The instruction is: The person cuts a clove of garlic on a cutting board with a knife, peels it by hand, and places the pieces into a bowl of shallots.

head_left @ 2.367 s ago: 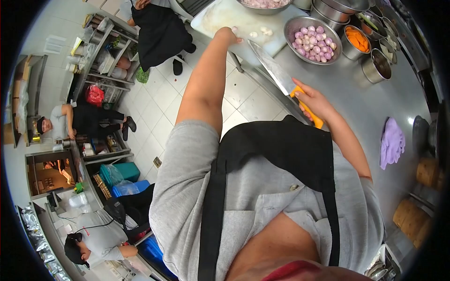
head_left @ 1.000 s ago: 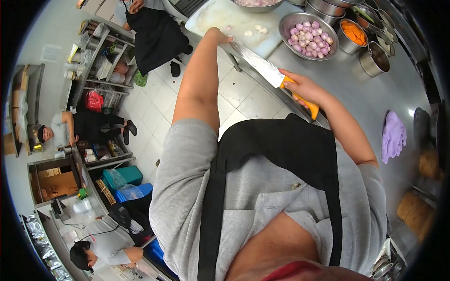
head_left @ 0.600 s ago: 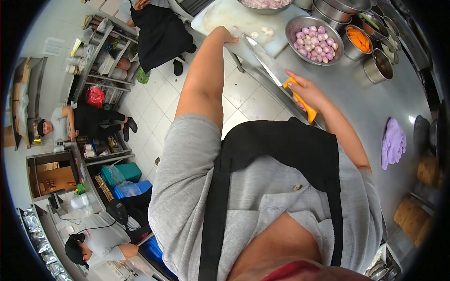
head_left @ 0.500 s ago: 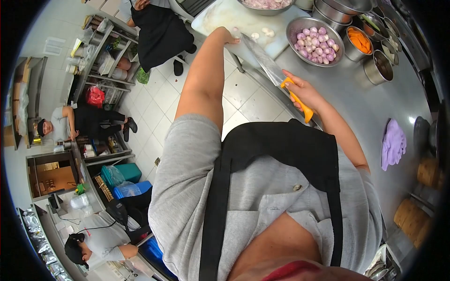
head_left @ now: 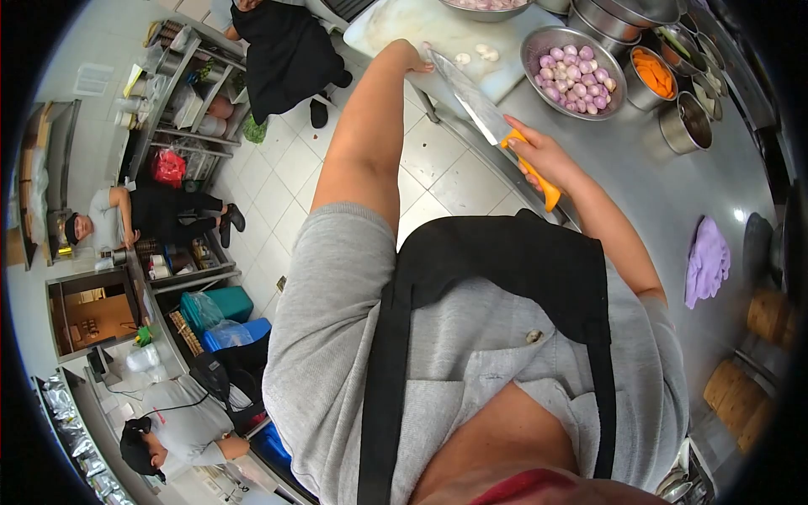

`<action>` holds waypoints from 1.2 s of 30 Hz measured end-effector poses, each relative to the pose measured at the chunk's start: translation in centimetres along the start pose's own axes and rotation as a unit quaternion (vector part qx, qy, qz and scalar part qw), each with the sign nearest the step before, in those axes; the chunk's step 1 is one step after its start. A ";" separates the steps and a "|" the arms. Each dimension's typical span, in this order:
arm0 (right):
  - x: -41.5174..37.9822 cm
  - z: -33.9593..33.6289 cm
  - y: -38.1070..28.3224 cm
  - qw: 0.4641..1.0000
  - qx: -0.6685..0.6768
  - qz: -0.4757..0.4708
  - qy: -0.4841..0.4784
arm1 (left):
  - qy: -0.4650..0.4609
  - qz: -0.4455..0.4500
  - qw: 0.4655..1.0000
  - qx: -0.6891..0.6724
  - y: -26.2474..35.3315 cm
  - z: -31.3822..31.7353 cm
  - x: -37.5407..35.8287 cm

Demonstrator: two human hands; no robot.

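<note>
My left hand [head_left: 411, 59] is at the near left part of the white cutting board [head_left: 383, 32], its fingers closed and partly hidden. At its fingertips shows a small pale pink shallot [head_left: 427, 45], apparently held there. My right hand [head_left: 545, 156] is wrapped around the yellow handle of a large kitchen knife [head_left: 471, 101]. The blade points away and to the left, its tip beside the shallot and my left fingers. Pale peeled pieces [head_left: 486, 52] lie on the board right of the blade. A steel bowl [head_left: 621, 103] of whole purple shallots stands right of the board.
Another steel bowl [head_left: 488, 13] with cut shallots sits at the board's far edge. Right of it are a pot of orange pieces [head_left: 653, 72], a steel pot [head_left: 683, 124] and a purple cloth [head_left: 707, 263]. Co-workers [head_left: 290, 59] stand at left by the shelves.
The knife tip has shifted slightly away and to the left relative to the board, closer to the shallot. My view has tilted a little; both hands keep their holds.
</note>
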State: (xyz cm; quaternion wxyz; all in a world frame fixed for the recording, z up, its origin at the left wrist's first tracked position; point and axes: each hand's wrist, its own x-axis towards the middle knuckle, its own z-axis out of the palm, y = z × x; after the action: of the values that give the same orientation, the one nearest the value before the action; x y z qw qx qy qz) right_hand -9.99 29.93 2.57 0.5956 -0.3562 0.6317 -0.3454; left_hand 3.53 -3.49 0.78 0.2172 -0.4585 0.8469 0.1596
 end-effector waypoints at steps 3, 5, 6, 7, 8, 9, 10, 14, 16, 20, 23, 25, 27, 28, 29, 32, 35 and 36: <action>0.0 0.3 -0.2 1.000 -0.009 -0.005 0.008 | -0.022 -0.028 0.999 0.015 -0.4 0.4 1.5; -0.3 0.3 0.2 1.000 -0.031 -0.002 0.005 | 0.002 -0.038 0.999 -0.025 -0.5 0.4 0.9; -0.4 0.3 -0.1 1.000 -0.030 -0.002 0.006 | 0.002 -0.038 0.999 -0.024 -0.7 0.2 0.8; -0.8 0.3 -0.5 0.999 -0.050 0.000 0.015 | -0.018 -0.051 0.998 -0.027 -0.7 0.1 0.7; -1.0 0.3 -0.6 0.997 -0.071 0.003 0.024 | -0.039 -0.063 0.997 -0.030 -0.7 0.1 0.6; -0.8 0.3 -0.6 0.997 -0.071 0.005 0.024 | -0.040 -0.062 0.997 -0.030 -0.7 0.3 0.9; -0.3 0.2 -0.7 0.996 -0.086 0.002 0.024 | -0.046 -0.055 0.997 -0.024 -0.9 0.4 1.1; 0.3 -0.2 -1.3 0.995 -0.094 -0.012 0.007 | -0.025 -0.014 1.000 -0.010 -2.5 1.6 3.3; 0.1 -0.5 -0.7 0.995 -0.100 -0.013 0.003 | -0.019 -0.010 1.000 -0.005 -2.0 1.4 2.5; -2.0 -0.5 -1.4 0.994 -0.106 0.007 -0.012 | 0.039 0.005 0.999 0.023 -2.2 2.0 2.0; -3.4 -1.2 -1.3 0.993 -0.113 0.006 -0.020 | 0.034 -0.002 0.999 0.004 -3.2 2.7 3.8; -4.3 -1.8 -1.2 0.993 -0.112 0.008 -0.016 | 0.050 0.011 0.998 0.021 -4.9 3.5 6.4; -5.1 -2.4 -0.6 0.994 -0.109 0.014 -0.011 | 0.061 0.027 0.997 0.038 -4.3 3.6 6.8; -5.4 -2.6 -0.2 0.995 -0.099 0.012 0.002 | 0.097 0.031 0.994 0.029 -3.2 3.5 5.7; -5.6 -2.7 0.2 0.996 -0.089 0.009 0.014 | 0.133 0.033 0.990 0.021 -2.3 3.3 4.5; -6.2 -3.1 1.0 0.998 -0.027 -0.003 0.057 | 0.164 0.077 0.974 -0.138 -0.7 2.6 0.2; -6.0 -3.4 1.7 0.996 0.014 -0.016 0.086 | 0.336 -0.070 0.907 -0.242 0.5 3.1 -0.1; -6.0 -3.3 1.8 0.996 0.013 -0.018 0.087 | 0.338 -0.069 0.907 -0.242 0.6 3.0 0.0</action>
State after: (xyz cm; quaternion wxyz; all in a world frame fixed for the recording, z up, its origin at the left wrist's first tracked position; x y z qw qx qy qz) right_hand -13.12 36.01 4.26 0.5370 -0.3284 0.6697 -0.3942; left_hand 3.68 -1.82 -1.75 -0.1898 -0.5809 0.7709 0.1797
